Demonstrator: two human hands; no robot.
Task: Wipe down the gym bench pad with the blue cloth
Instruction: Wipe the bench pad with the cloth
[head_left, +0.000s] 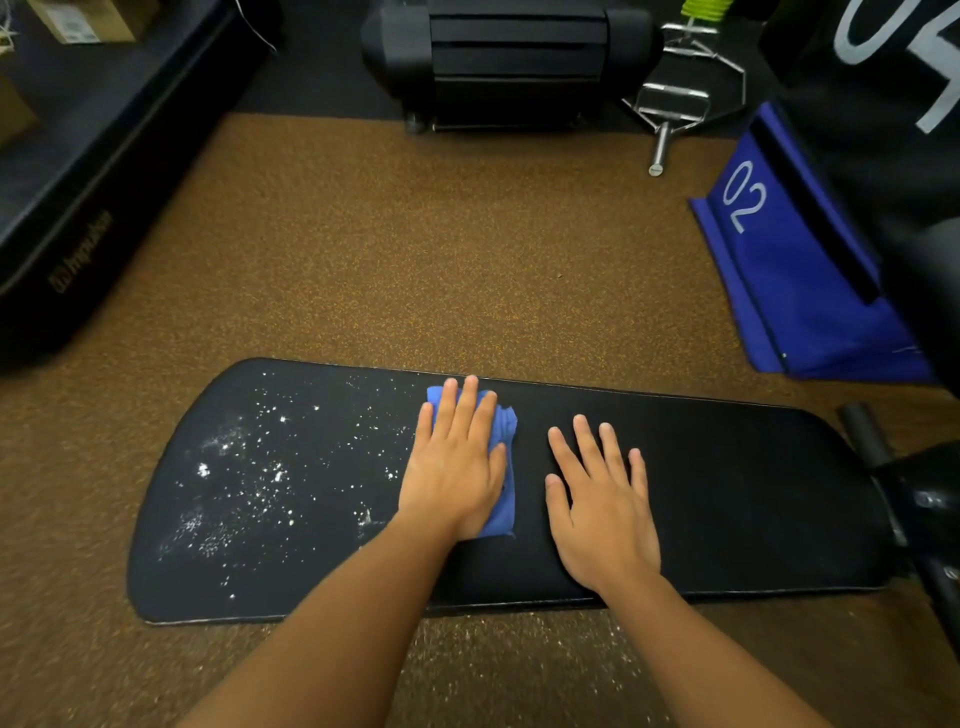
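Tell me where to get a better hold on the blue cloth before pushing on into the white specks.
Probably its right edge. The blue cloth lies flat on the bench pad under the left hand, with bare fabric showing only beyond the thumb and at the fingertips. Curl the thumb over that edge from the right, staying on top.

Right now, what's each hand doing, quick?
Left hand: open, fingers straight, pressing the blue cloth flat onto the bench pad.
Right hand: open, resting flat on the bare pad, holding nothing.
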